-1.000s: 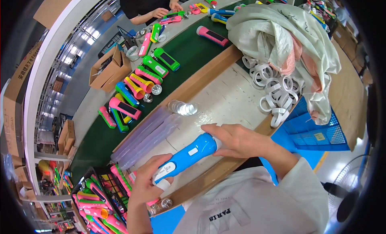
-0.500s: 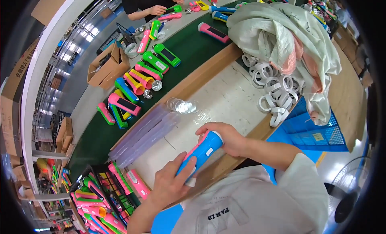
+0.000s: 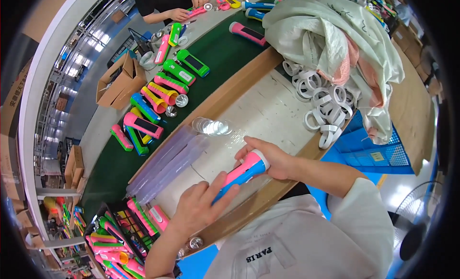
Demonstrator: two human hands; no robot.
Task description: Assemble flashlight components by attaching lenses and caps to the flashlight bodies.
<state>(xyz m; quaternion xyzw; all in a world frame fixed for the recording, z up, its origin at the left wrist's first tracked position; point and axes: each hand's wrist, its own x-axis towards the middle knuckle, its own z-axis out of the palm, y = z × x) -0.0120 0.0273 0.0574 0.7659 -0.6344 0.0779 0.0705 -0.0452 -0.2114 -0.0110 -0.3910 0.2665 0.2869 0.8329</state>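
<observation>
A pink and blue flashlight (image 3: 243,172) lies slantwise between my hands above the worktable, its white-ringed head toward the upper right. My left hand (image 3: 197,208) has its fingers around the narrow handle end. At the head end, my right hand (image 3: 272,159) is closed round the wide part; some of its fingers are hidden behind it. Just beyond my hands sits a row of clear round lenses (image 3: 213,127). Long stacks in clear purplish wrap (image 3: 167,156) lie left of them. White rings (image 3: 326,104) are heaped on the table's right side.
A wooden rim (image 3: 239,92) edges the worktable. Past it, a green conveyor belt (image 3: 108,159) carries several flashlights. A black basket (image 3: 129,226) full of flashlights stands lower left; a woven sack (image 3: 330,44) slumps upper right, above a blue crate (image 3: 378,152). A co-worker's hands (image 3: 179,14) handle parts opposite.
The flashlight has turned about its length, so more of its pink side shows. My left hand has moved slightly left, and a shiny reflector shows below it. The view has shifted a little.
</observation>
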